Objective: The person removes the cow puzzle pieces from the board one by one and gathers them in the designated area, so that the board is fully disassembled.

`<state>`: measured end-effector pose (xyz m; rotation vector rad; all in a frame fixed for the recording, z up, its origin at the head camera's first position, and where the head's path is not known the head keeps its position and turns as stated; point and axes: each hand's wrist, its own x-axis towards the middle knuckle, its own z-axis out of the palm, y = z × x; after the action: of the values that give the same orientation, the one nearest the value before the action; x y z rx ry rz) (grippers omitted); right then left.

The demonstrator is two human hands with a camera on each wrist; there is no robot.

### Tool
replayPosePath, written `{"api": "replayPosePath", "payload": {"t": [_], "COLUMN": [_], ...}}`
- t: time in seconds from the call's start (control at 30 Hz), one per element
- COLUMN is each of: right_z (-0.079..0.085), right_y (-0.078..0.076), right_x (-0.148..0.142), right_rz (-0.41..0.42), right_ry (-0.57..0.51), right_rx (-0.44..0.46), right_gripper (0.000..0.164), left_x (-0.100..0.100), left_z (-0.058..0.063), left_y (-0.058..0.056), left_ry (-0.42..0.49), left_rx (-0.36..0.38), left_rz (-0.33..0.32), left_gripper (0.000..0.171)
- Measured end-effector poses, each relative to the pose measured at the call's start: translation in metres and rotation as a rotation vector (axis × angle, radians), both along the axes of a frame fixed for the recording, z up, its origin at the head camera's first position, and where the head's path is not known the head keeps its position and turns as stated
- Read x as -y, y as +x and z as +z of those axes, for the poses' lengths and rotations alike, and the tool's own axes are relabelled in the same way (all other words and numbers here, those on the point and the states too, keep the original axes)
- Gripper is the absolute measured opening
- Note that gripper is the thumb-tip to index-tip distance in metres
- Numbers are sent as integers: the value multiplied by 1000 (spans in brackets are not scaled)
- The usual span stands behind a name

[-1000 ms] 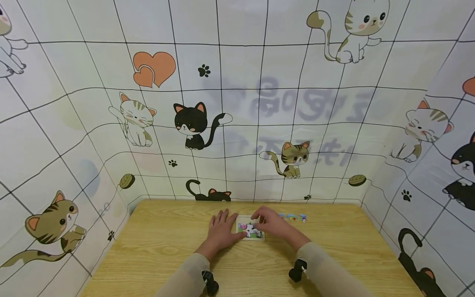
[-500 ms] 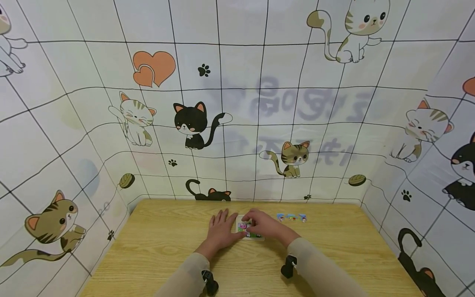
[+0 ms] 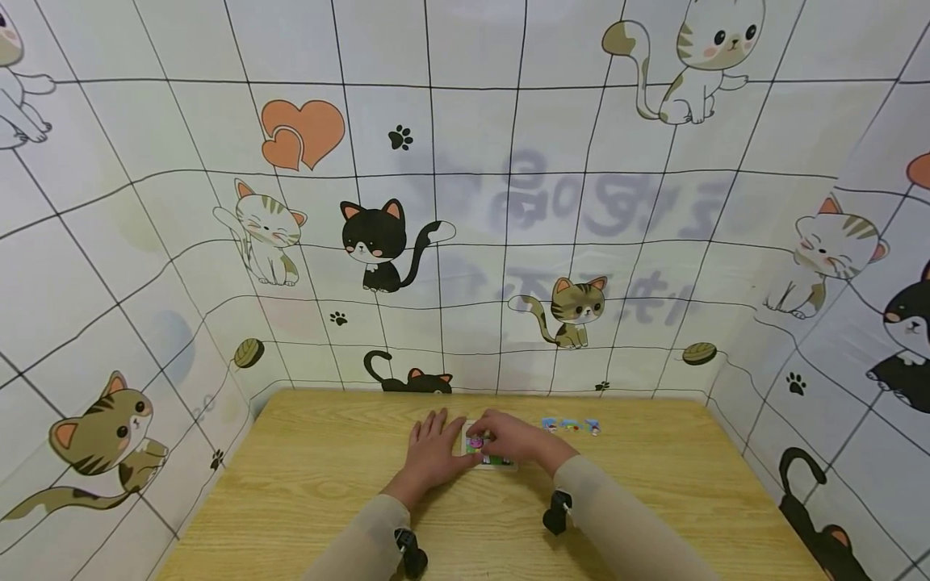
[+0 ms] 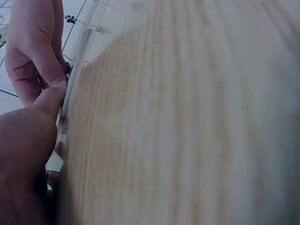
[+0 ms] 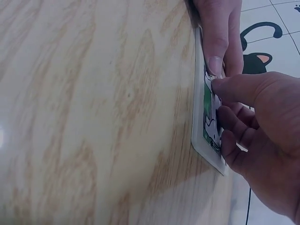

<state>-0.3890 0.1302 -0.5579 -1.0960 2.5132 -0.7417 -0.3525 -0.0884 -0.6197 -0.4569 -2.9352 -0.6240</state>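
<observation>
A small jigsaw board [image 5: 198, 122] with a pale frame lies on the wooden table, a cartoon cow picture [image 3: 475, 443] inside it. My left hand [image 3: 433, 453] lies flat with fingers spread left of the board, its thumb on the frame's edge. From the right, my right hand [image 3: 517, 440] reaches over the board and covers much of it. Its curled thumb and fingertips pinch at a puzzle piece on the picture, which they mostly hide. In the right wrist view, the right thumb [image 5: 229, 87] comes close to the left thumb [image 5: 214, 63].
Several loose puzzle pieces [image 3: 571, 424] in blue and other colours lie in a row right of the board. Cat-patterned sheets [image 3: 472, 266] stand behind the table [image 3: 327, 484] and on both sides. A small black camera [image 3: 558, 512] sits at the right wrist.
My right hand has shifted left across the board, covering more of the cow picture and uncovering the loose pieces at the right. The left hand has stayed in place.
</observation>
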Motion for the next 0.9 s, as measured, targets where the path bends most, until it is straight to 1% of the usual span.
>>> {"api": "replayPosePath", "payload": {"t": [0.17,0.4,0.5,0.7,0.9], "right_z": [2,3,3,2,-3], "right_y": [-1,-1,-1,-2,-2], "right_x": [0,0,1,2,0], "right_rz": [11,-2,-4,0,-29], "right_ry": [-10,-40,-58,-69,-101], "right_rx": [19,52,62,52,60], "right_gripper": [35,35,36,36,37], "left_x": [0,-1,-1,-2,-2], "left_z": [0,7,7,4,8], "left_y": [0,3,2,1,3], "left_ry": [-7,2,-5,-24,-10], "left_rx": [1,-2,5,23,15], "left_rz": [2,-3,4,16,9], "left_gripper": [92,89,90,92,89]}}
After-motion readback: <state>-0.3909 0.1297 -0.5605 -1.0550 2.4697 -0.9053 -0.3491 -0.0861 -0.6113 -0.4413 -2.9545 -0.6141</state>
